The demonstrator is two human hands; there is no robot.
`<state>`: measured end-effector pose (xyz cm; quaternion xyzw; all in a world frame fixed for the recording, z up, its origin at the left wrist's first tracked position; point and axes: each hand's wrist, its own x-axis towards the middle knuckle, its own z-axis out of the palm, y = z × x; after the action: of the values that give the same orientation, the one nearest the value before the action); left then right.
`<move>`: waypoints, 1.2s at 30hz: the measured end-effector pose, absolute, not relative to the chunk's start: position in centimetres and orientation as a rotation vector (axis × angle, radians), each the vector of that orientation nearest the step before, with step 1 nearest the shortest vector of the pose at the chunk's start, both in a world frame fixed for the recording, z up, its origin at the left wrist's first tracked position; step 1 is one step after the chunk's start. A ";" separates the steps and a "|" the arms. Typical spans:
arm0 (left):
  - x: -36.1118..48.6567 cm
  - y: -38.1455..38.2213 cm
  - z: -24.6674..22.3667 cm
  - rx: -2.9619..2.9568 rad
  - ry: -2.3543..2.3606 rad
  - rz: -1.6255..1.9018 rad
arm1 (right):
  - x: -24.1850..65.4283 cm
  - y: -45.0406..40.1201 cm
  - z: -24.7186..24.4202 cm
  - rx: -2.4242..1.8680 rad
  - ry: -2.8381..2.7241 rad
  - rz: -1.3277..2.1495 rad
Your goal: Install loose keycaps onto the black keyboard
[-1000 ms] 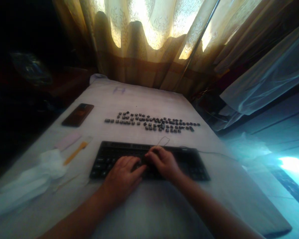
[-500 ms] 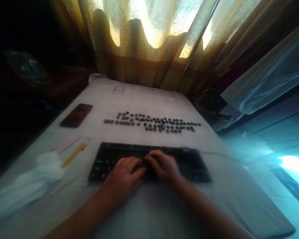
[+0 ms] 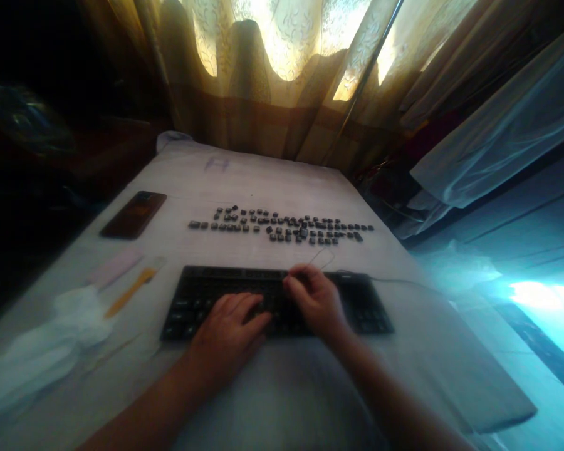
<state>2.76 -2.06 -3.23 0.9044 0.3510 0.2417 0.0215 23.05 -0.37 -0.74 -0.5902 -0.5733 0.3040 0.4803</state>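
Note:
A black keyboard [image 3: 192,282] lies across the table in front of me, with dark bare stretches at its middle and right. Fingers stretched over its middle left, my left hand [image 3: 232,326] rests on the keys and grips nothing. Above the keyboard's centre right, my right hand [image 3: 314,297] is closed, thumb against forefinger. A thin wire loop [image 3: 328,254] sticks out behind those fingers, apparently pinched in them. Beyond the keyboard, loose black keycaps [image 3: 267,220] lie in uneven rows.
To the left lie a phone [image 3: 135,215], a pink block [image 3: 116,265], a yellow-handled brush [image 3: 130,292], a white cloth [image 3: 61,338] and a thin stick [image 3: 115,351]. The keyboard cable [image 3: 404,282] runs right. Curtains [image 3: 263,113] hang behind the table.
My right hand has lifted from the keys and moved away from my left, and the wire loop now shows behind it. My left hand stays on the keyboard. The view has shifted slightly.

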 end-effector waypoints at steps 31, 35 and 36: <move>2.6 -2.0 -3.3 2.820 1.065 0.778 | 20.8 -2.2 -2.3 -1.588 -1.472 0.511; 2.6 -1.9 -3.5 2.807 1.061 0.764 | 20.5 -2.4 -2.9 -1.529 -1.400 0.506; 2.6 -1.9 -3.5 2.807 1.062 0.756 | 20.4 -2.4 -3.1 -1.522 -1.381 0.504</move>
<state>2.56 -1.92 -3.53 0.9068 0.3430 0.2441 0.0234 20.45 -2.45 -3.07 -0.6267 -0.5686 0.2076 0.4907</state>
